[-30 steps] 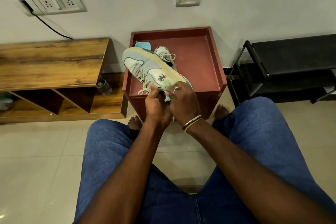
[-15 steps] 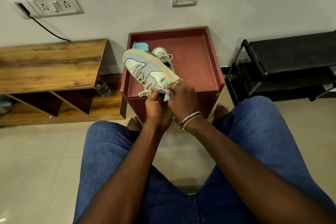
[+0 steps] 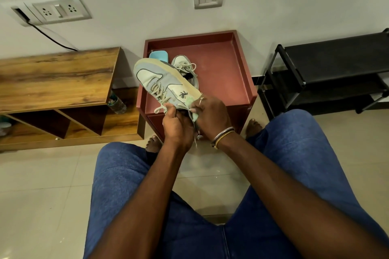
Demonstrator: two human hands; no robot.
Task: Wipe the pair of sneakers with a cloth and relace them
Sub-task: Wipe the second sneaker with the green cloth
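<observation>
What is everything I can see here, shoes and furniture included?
held sneaker: one, pale blue and cream, gripped above the table
second sneaker: one, same colours, on the table behind it
cloth: one, mint green, against the held sneaker's heel end
flat item: one, light blue, table's far left corner
table: one, dark red, against the wall
shelf unit: one, brown wood, left
bottle: one, clear, inside the shelf unit
rack: one, black, right
socket plates: two, grey, on the wall
cable: one, black, from the left plate
bangles: a few, silver and yellow, right wrist
left hand: one, grips the held sneaker at its laces
right hand: one, holds the cloth to the sneaker
legs: two, blue jeans, feet bare
</observation>
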